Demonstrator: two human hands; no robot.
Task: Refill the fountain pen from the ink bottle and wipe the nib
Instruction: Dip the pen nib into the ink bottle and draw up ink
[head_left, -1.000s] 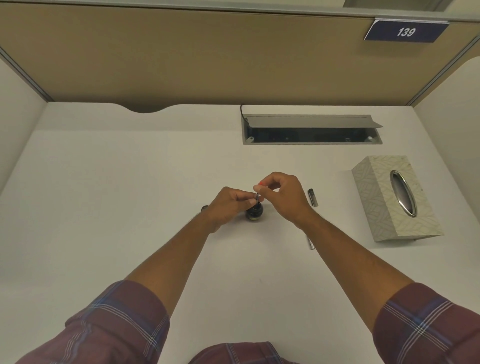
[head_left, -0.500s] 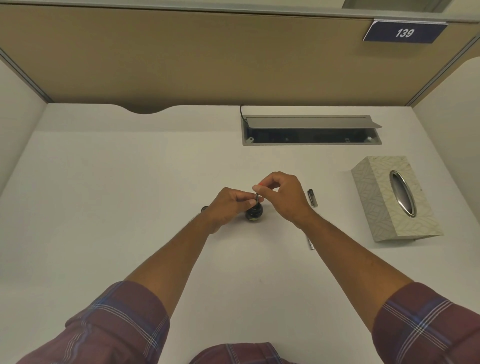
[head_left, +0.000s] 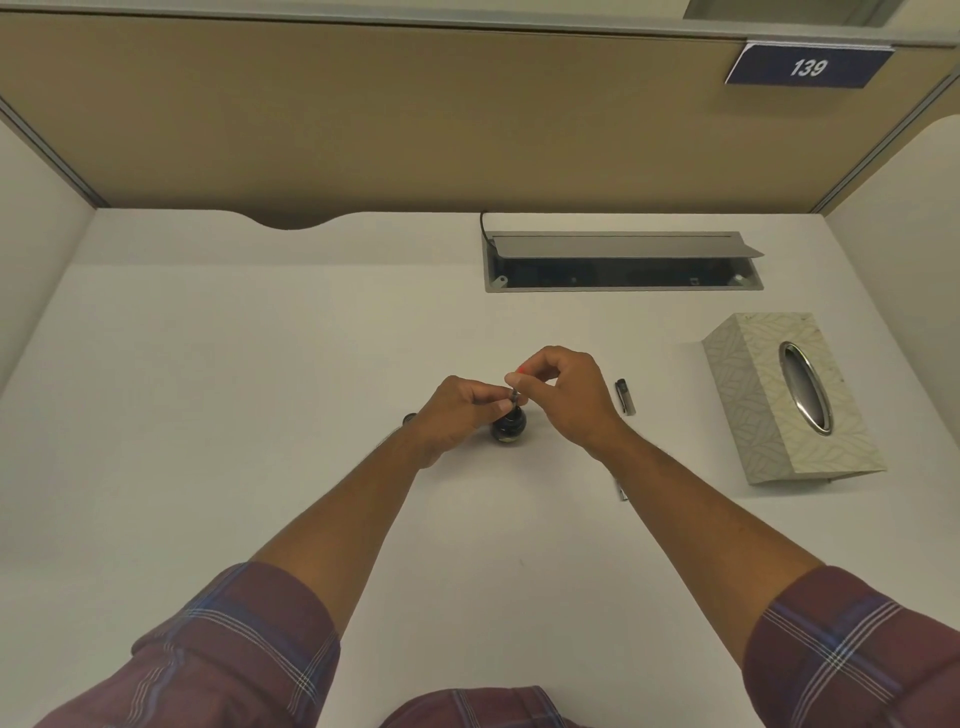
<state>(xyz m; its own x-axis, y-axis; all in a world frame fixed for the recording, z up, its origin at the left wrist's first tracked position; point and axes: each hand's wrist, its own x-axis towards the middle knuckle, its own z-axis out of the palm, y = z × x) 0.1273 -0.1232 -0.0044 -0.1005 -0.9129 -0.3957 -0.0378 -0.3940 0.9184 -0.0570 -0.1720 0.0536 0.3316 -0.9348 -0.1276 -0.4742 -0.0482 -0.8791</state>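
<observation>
A small round dark ink bottle (head_left: 509, 428) stands on the white desk at the centre. The thin pen section (head_left: 515, 397) stands upright with its lower end in the bottle's mouth. My left hand (head_left: 457, 410) pinches the section low down, just above the bottle. My right hand (head_left: 563, 397) pinches its red top end from above. The nib is hidden inside the bottle. A dark pen part (head_left: 625, 396) lies on the desk right of my right hand. Another silver pen part (head_left: 623, 491) shows beside my right forearm.
A patterned tissue box (head_left: 769, 415) stands at the right. An open cable tray (head_left: 618, 262) is set in the desk behind the hands. A small dark cap (head_left: 409, 417) lies just left of my left hand. Partition walls close the desk on three sides.
Both hands stay at the bottle. The fingers of my right hand have shifted slightly on the pen's top end; nothing else has moved.
</observation>
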